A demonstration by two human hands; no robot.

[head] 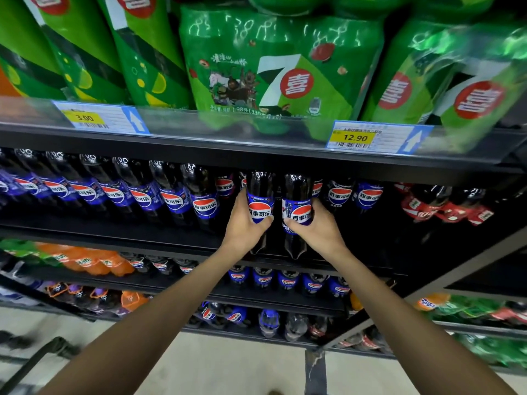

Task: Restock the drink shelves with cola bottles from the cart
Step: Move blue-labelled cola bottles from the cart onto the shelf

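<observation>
Each hand holds one dark cola bottle with a blue label, upright, at the front of the middle shelf (159,238). My left hand (243,225) grips the left cola bottle (260,195) around its label. My right hand (319,229) grips the right cola bottle (298,201), close beside the first. Their bases hang just in front of the shelf edge. A row of the same cola bottles (142,195) fills the shelf to the left, and a few more (353,195) stand behind and to the right. A dark cart handle (42,354) shows at the lower left.
Green soda packs (273,67) sit on the upper shelf, whose edge with price tags (356,138) overhangs the bottle tops. Red-labelled cola bottles (445,209) stand at the right. Lower shelves hold orange sodas (94,260) and more cola (288,280). The pale floor (228,363) lies below.
</observation>
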